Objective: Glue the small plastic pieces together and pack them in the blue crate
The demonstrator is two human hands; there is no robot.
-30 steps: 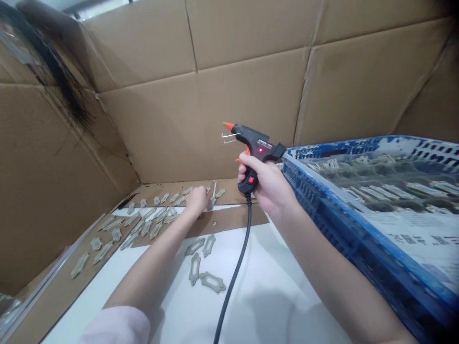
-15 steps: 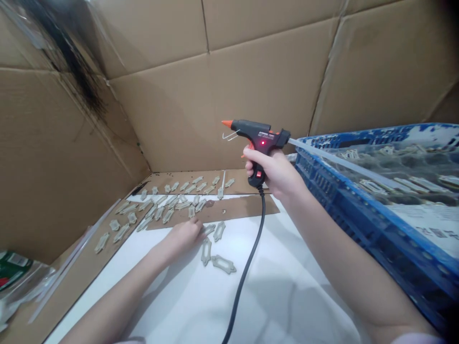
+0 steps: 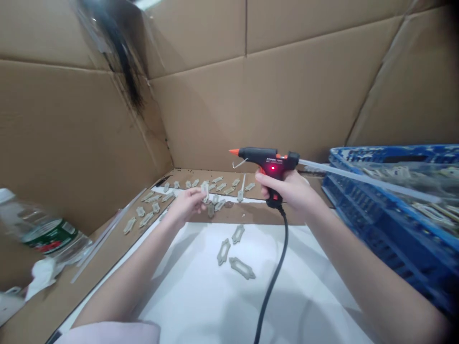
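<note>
Glue gun (image 3: 267,159), clenched in right hand (image 3: 286,187).
Left hand (image 3: 185,205): fingers (image 3: 195,193) grasp pale piece (image 3: 204,191), held just above more pieces (image 3: 219,204) on cardboard (image 3: 251,217).

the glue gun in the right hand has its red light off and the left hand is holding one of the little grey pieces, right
Not quite: the red light on the glue gun in the right hand is on, not off, as the head view shows. The rest stands: the left hand is holding a little grey piece.
</note>
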